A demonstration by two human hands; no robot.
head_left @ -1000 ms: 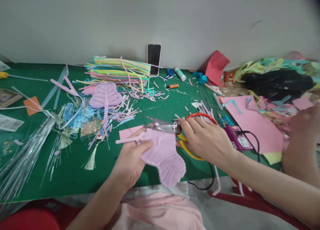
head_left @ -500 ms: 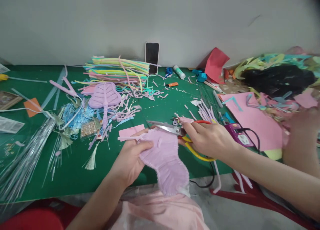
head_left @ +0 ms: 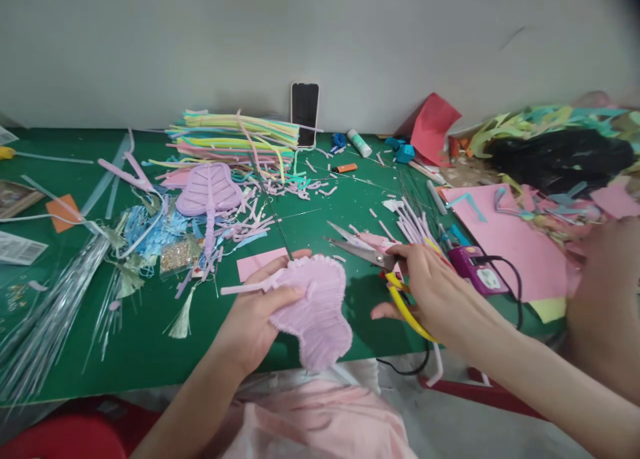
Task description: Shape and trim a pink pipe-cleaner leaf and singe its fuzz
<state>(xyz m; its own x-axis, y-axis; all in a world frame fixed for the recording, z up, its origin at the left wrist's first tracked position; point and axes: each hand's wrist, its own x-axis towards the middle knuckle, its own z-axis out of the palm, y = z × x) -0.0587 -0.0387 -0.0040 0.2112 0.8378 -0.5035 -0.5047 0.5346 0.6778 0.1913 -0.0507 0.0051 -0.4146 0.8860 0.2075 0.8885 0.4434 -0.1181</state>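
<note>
At lower centre, the left hand (head_left: 253, 322) pinches a fuzzy lilac piece (head_left: 320, 309) between thumb and fingers; rightward, the right hand (head_left: 437, 292) curls round scissors (head_left: 384, 260), blades parted. Lilac stems (head_left: 413, 224) and a purple box (head_left: 475, 272) crowd behind that hand.

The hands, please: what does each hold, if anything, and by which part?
Left hand: lilac piece, by its left edge. Right hand: scissors, by their handles.

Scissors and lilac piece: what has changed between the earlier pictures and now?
The right hand drew the scissors rightward from the upper edge of the lilac piece; the blades now stand open, apart from it. The left hand shifted the lilac piece slightly left. Neither was let go. The phone and pastel bundle stayed put.
</note>
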